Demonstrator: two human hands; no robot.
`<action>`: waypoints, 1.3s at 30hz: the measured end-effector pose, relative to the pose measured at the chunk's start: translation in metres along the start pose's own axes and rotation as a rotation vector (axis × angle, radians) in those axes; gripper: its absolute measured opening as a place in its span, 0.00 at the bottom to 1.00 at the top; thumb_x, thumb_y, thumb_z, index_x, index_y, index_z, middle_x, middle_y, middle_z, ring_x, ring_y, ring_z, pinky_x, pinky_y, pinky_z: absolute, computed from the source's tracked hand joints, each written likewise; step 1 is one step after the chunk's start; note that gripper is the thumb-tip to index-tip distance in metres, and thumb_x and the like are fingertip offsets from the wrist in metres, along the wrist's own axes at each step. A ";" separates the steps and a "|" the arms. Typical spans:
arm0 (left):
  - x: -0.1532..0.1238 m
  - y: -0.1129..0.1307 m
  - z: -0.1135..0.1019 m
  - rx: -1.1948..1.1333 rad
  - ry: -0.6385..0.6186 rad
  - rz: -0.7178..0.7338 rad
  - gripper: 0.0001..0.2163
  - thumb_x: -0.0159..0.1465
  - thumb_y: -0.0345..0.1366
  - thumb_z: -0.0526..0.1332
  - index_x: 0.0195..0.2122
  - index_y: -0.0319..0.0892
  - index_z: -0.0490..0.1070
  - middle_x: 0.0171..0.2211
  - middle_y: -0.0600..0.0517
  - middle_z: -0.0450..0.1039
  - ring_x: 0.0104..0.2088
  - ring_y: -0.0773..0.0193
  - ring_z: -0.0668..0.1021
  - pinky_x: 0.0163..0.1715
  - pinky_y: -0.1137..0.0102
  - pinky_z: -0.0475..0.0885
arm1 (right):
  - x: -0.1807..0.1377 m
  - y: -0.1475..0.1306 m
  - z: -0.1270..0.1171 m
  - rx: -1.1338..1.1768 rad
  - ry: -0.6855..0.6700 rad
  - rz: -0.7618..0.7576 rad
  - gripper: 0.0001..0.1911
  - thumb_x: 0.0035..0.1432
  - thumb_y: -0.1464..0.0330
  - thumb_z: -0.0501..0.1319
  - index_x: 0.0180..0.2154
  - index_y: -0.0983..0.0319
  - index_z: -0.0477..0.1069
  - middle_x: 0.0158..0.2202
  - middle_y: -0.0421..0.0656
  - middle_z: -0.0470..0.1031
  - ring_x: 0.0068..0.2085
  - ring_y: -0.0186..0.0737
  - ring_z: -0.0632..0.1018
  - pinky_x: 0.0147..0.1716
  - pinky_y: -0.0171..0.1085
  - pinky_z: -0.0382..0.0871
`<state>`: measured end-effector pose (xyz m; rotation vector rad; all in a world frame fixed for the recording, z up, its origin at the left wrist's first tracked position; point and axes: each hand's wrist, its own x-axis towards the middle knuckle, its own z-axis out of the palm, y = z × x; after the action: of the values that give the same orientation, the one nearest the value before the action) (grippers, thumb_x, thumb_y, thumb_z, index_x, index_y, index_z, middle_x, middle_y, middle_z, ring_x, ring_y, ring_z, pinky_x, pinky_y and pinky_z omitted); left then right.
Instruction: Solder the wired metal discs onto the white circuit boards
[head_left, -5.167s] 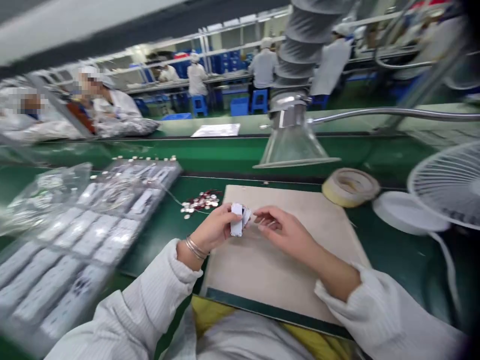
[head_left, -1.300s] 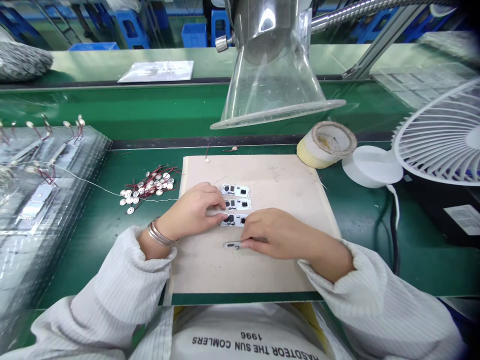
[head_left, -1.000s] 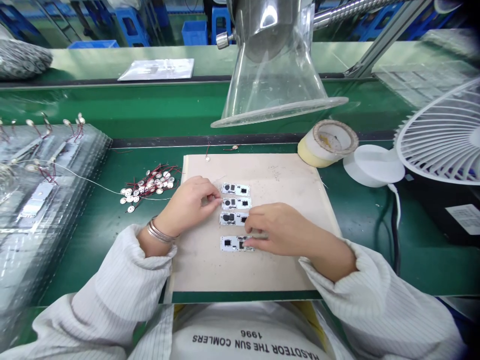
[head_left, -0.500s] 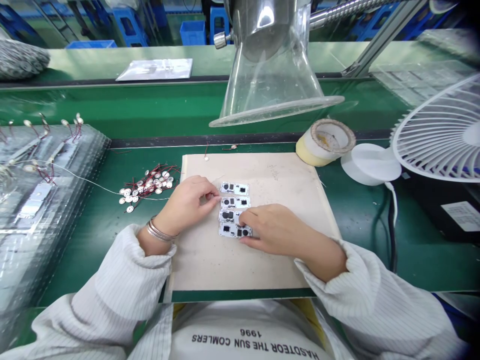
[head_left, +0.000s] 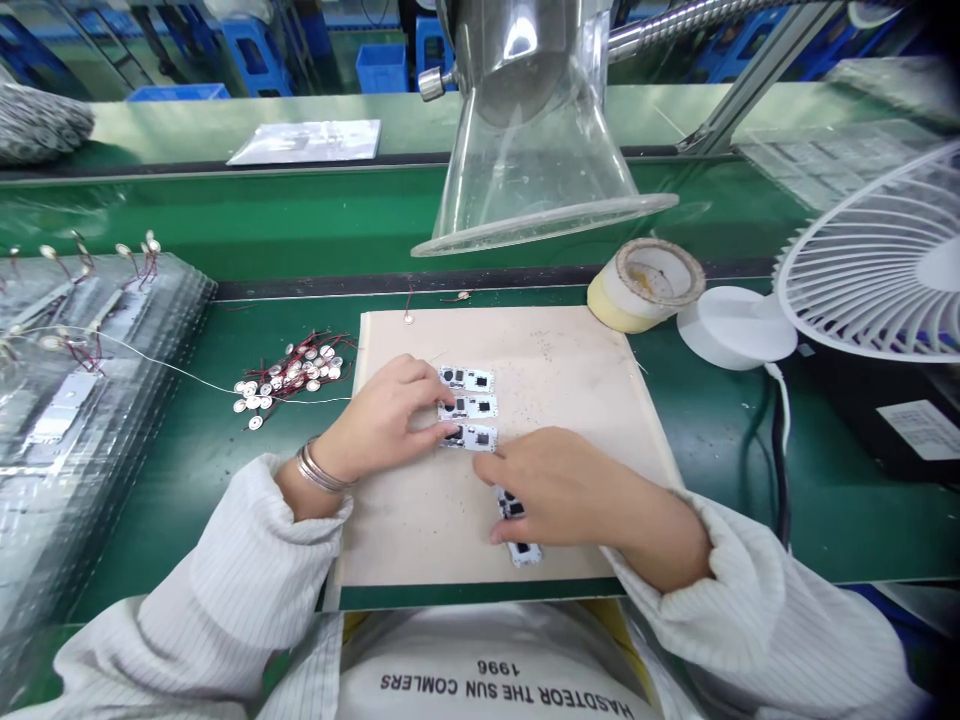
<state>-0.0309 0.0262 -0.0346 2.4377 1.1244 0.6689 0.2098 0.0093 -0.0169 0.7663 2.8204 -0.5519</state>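
Three small white circuit boards (head_left: 470,407) lie in a column on a beige work board (head_left: 570,370). My left hand (head_left: 379,420) rests on the beige board, its fingertips touching the left ends of the lower two circuit boards. My right hand (head_left: 559,490) lies just below the column. It pinches a fourth circuit board (head_left: 517,528), which is turned lengthwise towards me and mostly hidden under the fingers. A metal bangle is on my left wrist.
A clear fume funnel (head_left: 536,195) hangs over the far edge. A tape roll (head_left: 645,293) and a white fan (head_left: 877,265) stand at the right. Several small discs with red wires (head_left: 289,373) lie to the left, beside clear trays (head_left: 82,360). A green belt (head_left: 300,220) runs behind.
My right hand pulled the lowest circuit board away from the column, towards me, and turned it lengthwise. My left hand's fingers slid down onto the lower boards.
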 end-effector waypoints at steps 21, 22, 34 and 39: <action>-0.002 -0.010 -0.003 0.026 -0.010 -0.053 0.07 0.64 0.37 0.64 0.42 0.42 0.75 0.38 0.48 0.77 0.42 0.56 0.75 0.46 0.59 0.71 | 0.023 0.027 0.009 0.207 0.383 0.344 0.11 0.64 0.65 0.62 0.47 0.62 0.73 0.43 0.45 0.75 0.42 0.42 0.77 0.40 0.39 0.67; -0.002 -0.009 -0.003 0.011 -0.052 -0.034 0.08 0.63 0.37 0.65 0.41 0.42 0.75 0.38 0.48 0.77 0.42 0.56 0.75 0.46 0.59 0.71 | 0.024 0.027 0.010 0.208 0.386 0.349 0.11 0.64 0.65 0.62 0.47 0.62 0.73 0.43 0.45 0.75 0.42 0.42 0.76 0.40 0.39 0.67; 0.000 0.004 0.014 0.095 -0.127 -0.082 0.11 0.62 0.38 0.67 0.43 0.40 0.75 0.40 0.46 0.75 0.44 0.52 0.73 0.47 0.55 0.70 | 0.031 0.032 0.012 0.255 0.455 0.459 0.12 0.63 0.66 0.61 0.48 0.63 0.73 0.43 0.46 0.75 0.40 0.42 0.76 0.38 0.39 0.65; 0.001 0.010 0.020 0.129 -0.091 -0.113 0.10 0.62 0.37 0.66 0.43 0.40 0.75 0.41 0.45 0.74 0.44 0.51 0.73 0.47 0.54 0.70 | 0.023 0.037 0.004 0.255 0.459 0.377 0.10 0.64 0.66 0.60 0.46 0.63 0.73 0.43 0.48 0.75 0.42 0.43 0.76 0.40 0.40 0.66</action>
<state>-0.0134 0.0181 -0.0461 2.4600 1.2936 0.4586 0.2101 0.0479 -0.0379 1.6176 2.9000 -0.7572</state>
